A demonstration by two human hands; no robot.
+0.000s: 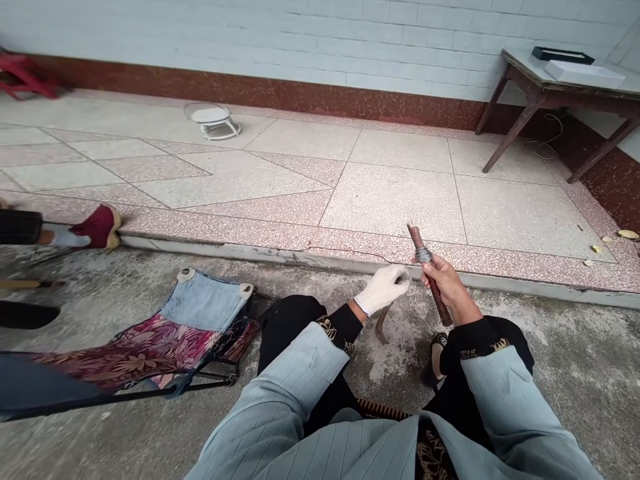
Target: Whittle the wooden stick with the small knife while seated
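Note:
My right hand (447, 283), bare, is wrapped round a brown wooden stick (415, 236) that stands tilted in front of my knees. Grey wire (423, 255) is wound in several turns round its upper part, just above my fingers. To its left, my left hand (387, 288) wears a white knitted glove and has its fingers curled together in a pinch. What they hold, if anything, is too small to make out. Under that hand a curved brown piece (382, 328) shows, partly hidden by the glove.
A folding lounge chair (200, 310) with patterned cloth stands on my left. Beyond it is another person's foot in a red shoe (100, 227). A raised tiled step (280, 200) runs ahead, bearing a small white stool (213, 119) and a wooden table (525, 83).

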